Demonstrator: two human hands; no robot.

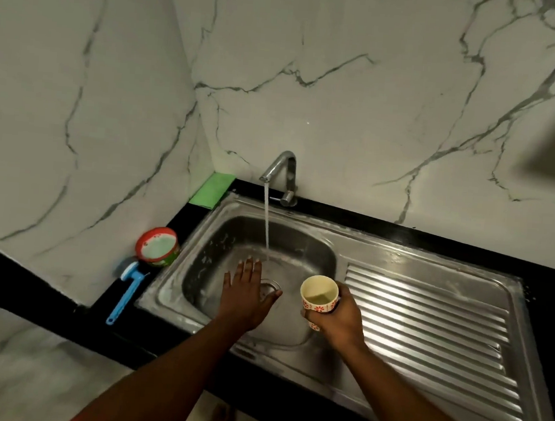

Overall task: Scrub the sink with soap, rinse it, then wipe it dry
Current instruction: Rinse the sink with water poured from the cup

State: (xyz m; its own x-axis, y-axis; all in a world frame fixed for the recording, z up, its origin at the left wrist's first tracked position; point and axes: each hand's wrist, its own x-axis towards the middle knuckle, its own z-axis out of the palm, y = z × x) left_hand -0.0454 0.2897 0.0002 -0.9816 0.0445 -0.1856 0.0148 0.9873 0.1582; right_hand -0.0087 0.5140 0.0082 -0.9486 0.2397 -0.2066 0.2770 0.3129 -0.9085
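Sink (220, 239) basin soapy-streaked, wet under running water (266, 222).

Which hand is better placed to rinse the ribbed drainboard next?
Right, probably. The right hand grips the cup, which holds some water, right beside the drainboard; the left hand lies open and empty in the basin near the drain.

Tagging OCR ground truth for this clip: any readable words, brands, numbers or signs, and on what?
None legible in this view.
The round red-rimmed soap tub has a green side label, too blurred to read.
The cream cup with red flower pattern in the right hand shows decoration only, no letters.
The steel sink, chrome tap, blue-handled brush and folded green cloth show no markings.
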